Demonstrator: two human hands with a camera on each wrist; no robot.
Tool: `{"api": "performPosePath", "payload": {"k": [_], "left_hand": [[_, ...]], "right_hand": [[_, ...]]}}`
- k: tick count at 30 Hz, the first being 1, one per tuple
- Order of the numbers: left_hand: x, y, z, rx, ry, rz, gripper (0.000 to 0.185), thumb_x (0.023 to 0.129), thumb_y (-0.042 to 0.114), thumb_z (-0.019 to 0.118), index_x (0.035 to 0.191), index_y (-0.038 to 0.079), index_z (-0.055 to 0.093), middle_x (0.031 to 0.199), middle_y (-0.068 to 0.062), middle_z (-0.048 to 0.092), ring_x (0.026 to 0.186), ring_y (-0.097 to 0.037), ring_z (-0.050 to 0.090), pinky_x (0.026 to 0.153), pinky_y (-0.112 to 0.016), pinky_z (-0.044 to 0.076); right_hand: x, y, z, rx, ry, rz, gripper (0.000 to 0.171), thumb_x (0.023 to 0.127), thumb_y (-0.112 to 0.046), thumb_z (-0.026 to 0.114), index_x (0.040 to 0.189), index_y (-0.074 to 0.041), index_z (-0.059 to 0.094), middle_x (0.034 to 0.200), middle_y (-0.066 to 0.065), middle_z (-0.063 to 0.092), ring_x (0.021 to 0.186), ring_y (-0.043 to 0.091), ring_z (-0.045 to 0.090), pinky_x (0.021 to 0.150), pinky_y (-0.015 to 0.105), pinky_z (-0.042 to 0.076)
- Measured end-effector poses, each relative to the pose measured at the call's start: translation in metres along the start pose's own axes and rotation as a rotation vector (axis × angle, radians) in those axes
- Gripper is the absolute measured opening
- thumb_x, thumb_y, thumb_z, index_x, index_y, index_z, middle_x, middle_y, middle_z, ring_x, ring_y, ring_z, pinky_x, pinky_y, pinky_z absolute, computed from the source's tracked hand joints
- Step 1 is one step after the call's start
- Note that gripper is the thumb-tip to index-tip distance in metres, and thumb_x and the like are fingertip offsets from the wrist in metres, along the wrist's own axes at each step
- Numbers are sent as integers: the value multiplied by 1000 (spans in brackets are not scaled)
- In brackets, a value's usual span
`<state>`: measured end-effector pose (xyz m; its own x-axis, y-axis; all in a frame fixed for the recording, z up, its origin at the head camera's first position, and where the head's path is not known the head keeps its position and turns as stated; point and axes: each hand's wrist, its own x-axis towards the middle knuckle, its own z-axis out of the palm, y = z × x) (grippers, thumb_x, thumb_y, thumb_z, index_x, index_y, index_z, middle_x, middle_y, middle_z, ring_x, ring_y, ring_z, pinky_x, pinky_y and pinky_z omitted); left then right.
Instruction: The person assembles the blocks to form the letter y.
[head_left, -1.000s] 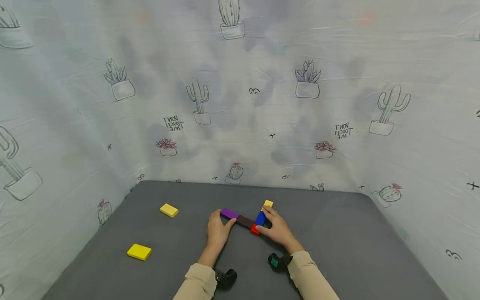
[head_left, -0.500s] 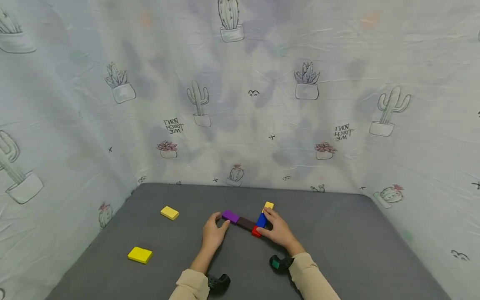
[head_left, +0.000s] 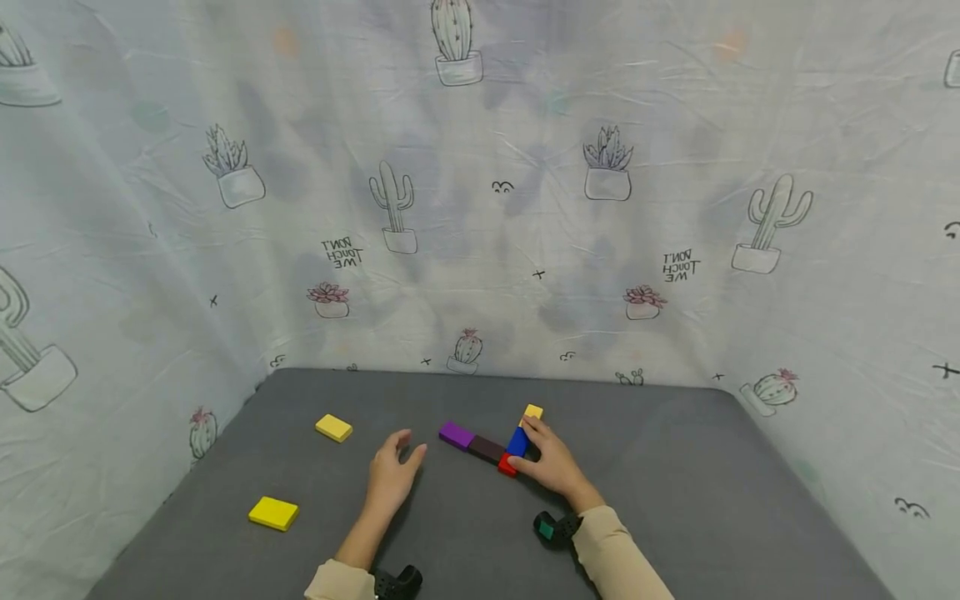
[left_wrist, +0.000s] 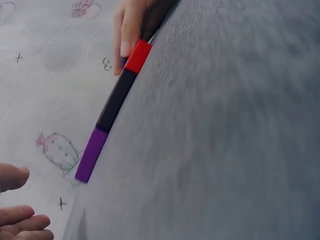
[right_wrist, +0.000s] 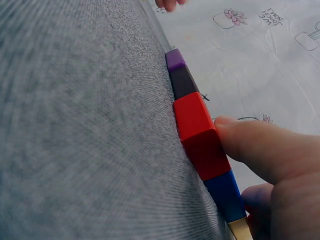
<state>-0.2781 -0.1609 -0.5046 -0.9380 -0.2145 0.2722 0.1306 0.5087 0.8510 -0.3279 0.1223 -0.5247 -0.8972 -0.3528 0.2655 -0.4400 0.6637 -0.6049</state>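
Currently the right hand point(head_left: 555, 463) rests on the grey mat point(head_left: 675, 500) against a row of flat blocks. Its thumb presses the side of the red block point(head_left: 507, 466), and its fingers curl along the far side of the blue block point(head_left: 517, 441) toward the small yellow block point(head_left: 533, 412) at the end of that arm; the right wrist view shows the thumb pad bearing on the red block point(right_wrist: 197, 132), with the blue block point(right_wrist: 224, 195) directly beside it. The blocks form an L shape: the purple block point(head_left: 456, 434) and the dark brown block point(head_left: 487, 448) run in line to the red corner, and the blue and yellow ones extend away from it toward the cloth backdrop point(head_left: 480, 208).

The left hand point(head_left: 392, 475) holds nothing. Its fingers are relaxed and slightly spread, lying on or just over the mat, near the purple end of the row but apart from it.

Two loose yellow blocks lie well to the left: one point(head_left: 333, 427) farther back, one point(head_left: 273, 512) nearer the mat's front edge.
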Motion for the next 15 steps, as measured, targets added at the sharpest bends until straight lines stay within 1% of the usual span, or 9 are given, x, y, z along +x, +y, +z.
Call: {"api": "performPosePath", "payload": {"k": [3, 9, 15], "left_hand": [[-2, -2, -10, 10, 3, -14, 46, 91, 19, 63, 126, -8, 52, 126, -28, 57, 119, -43, 53, 101, -50, 42], [-8, -6, -30, 44, -2, -11, 49, 92, 21, 62, 129, -8, 49, 129, -29, 54, 121, -43, 51, 101, -52, 42], [-16, -11, -55, 110, 25, -8, 51, 92, 21, 63, 132, -6, 47, 132, -27, 52, 123, -43, 49, 101, -53, 41]], "right_hand": [[0, -1, -1, 5, -4, 3, 78, 84, -43, 68, 142, 1, 39, 151, 19, 32, 137, 42, 31, 106, 60, 32], [-1, -2, -3, 9, -2, 9, 78, 85, -42, 68, 143, 1, 38, 151, 19, 31, 138, 42, 30, 107, 60, 31], [-2, -3, -2, 15, -4, 11, 78, 85, -42, 68, 143, 2, 38, 152, 19, 31, 137, 43, 30, 107, 59, 31]]}}
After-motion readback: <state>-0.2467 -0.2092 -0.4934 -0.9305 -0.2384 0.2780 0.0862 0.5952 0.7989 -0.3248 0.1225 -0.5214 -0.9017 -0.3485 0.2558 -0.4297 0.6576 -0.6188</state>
